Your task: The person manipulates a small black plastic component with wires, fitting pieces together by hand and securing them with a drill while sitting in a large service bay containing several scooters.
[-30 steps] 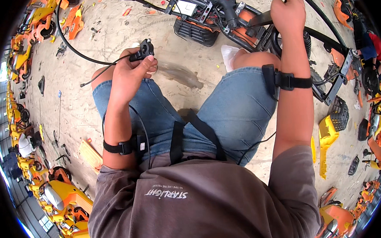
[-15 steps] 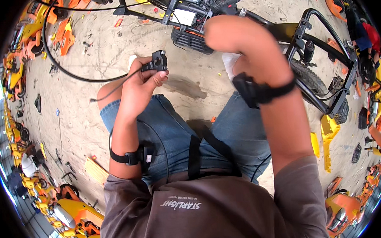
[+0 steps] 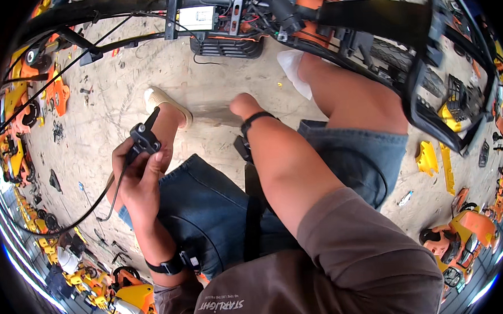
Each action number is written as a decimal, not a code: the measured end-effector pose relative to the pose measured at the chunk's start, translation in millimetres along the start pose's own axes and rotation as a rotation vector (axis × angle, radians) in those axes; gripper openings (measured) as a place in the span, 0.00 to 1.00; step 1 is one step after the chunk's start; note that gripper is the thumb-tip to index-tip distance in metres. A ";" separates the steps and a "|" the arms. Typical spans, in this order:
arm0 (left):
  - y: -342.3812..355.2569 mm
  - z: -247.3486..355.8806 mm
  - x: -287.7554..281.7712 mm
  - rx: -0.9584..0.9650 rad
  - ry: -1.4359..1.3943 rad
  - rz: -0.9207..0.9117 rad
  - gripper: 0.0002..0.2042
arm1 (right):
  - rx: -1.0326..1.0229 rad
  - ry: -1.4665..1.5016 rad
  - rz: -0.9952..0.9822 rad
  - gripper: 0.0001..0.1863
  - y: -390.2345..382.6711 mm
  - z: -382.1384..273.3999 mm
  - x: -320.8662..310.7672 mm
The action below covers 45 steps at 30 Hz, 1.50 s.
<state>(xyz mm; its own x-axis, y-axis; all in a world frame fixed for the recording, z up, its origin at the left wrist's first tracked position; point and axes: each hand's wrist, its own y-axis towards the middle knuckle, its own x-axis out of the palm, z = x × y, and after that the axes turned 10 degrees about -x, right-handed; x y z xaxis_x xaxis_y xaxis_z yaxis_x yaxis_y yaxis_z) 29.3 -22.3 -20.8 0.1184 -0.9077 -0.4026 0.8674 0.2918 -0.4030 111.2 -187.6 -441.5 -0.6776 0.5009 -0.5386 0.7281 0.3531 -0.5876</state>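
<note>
My left hand grips a black brake lever assembly with a metal bolt, over my left thigh. A long black cable loops from it toward the lower left, and a shorter wire hangs below. My right hand hangs low between my knees, above a dark patch on the concrete, its fingers mostly hidden behind the wrist. Beyond it lies a black scooter frame with exposed wiring, a white-labelled box, a black ribbed housing and a black drill resting on top.
The frame's black tube loop stands close by my right knee. Yellow panels lie on the floor at the right. Rows of yellow and orange scooters and parts line both sides. My sandalled left foot is on the concrete.
My right hand has left the frame and dropped down and left between my knees. The lever in my left hand now sits lower and further left in view; the frame fills more of the top.
</note>
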 end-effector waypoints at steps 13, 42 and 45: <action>5.8 -21.9 -18.0 0.010 -0.163 0.034 0.29 | 0.282 0.000 0.487 0.15 1.3 68.8 -61.7; 3.8 -1.6 -21.0 0.086 -0.385 -0.172 0.23 | -0.564 -0.075 0.096 0.16 -80.5 -181.0 -247.9; -2.5 11.7 -13.5 0.127 -0.466 -0.206 0.22 | -0.692 0.224 0.122 0.16 -174.9 -225.2 -303.4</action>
<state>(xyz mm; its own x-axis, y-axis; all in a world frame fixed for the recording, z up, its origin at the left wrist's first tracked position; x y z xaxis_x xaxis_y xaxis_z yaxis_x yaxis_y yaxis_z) 31.2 -14.3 -4.8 0.1165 -0.9887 0.0941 0.9438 0.0807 -0.3206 212.9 -223.4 -39.3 -0.6042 0.6917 -0.3956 0.7460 0.6655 0.0242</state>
